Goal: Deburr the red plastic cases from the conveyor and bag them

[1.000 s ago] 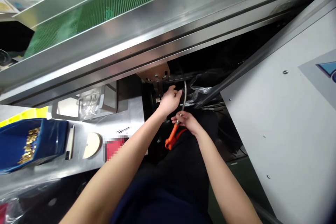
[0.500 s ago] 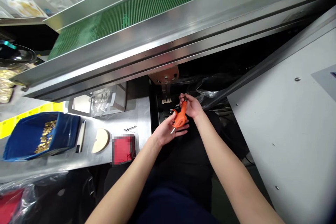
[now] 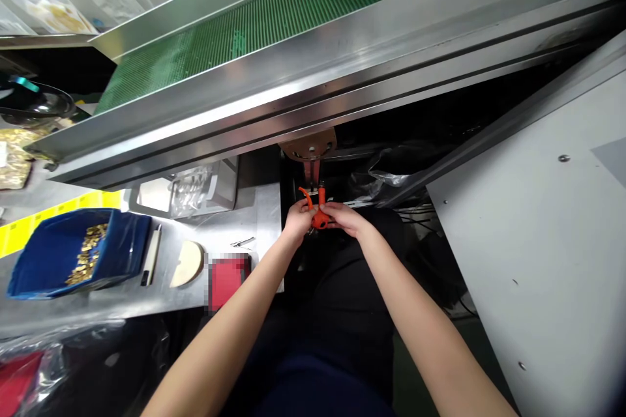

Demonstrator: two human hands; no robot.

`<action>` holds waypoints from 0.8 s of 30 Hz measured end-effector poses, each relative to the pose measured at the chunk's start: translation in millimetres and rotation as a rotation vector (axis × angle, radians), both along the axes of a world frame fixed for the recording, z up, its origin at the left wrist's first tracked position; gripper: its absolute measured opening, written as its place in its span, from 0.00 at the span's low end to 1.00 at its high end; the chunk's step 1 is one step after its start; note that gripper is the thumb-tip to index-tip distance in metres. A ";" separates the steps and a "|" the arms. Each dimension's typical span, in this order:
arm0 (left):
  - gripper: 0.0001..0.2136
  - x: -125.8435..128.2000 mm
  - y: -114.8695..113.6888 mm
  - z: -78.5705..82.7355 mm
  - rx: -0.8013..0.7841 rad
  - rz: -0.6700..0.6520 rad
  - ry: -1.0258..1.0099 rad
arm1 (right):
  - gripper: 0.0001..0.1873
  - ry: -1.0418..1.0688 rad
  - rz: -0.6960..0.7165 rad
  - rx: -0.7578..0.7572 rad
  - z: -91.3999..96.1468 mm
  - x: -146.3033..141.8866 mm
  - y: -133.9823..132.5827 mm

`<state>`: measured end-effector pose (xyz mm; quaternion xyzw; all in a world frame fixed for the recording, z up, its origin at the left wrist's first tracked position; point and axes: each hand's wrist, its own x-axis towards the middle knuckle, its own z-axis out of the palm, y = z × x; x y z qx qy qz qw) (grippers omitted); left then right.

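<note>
Gripping the orange tool [image 3: 317, 214] at frame centre, with left hand [image 3: 296, 220] and right hand [image 3: 343, 217] both closed on it, calls for a firm, level hold just below the brown bracket [image 3: 310, 145].

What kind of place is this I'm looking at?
Most likely a factory production or packing line: a green conveyor belt runs in a steel frame, a blue bin of small gold pieces sits on a stainless worktable, and the left hand and right hand grip an orange tool below the belt.
</note>
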<state>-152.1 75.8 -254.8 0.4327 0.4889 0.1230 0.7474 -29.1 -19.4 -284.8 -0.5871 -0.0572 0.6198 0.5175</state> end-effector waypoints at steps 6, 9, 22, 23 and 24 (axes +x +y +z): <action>0.13 15.0 12.0 -25.3 -0.071 0.028 0.173 | 0.15 -0.075 -0.003 -0.122 -21.3 -3.5 25.6; 0.14 17.6 14.3 -35.0 -0.104 0.089 0.232 | 0.16 -0.073 -0.017 -0.115 -27.1 -2.7 34.5; 0.15 -10.3 -2.6 -33.6 -0.280 0.213 0.215 | 0.15 -0.067 0.079 -0.213 -28.1 -10.5 36.9; 0.15 -11.8 -4.5 -31.6 -0.267 0.218 0.216 | 0.15 -0.077 0.091 -0.238 -28.5 -12.1 35.6; 0.15 -13.4 -7.3 -29.2 -0.248 0.222 0.219 | 0.15 -0.088 0.101 -0.256 -28.9 -14.2 34.8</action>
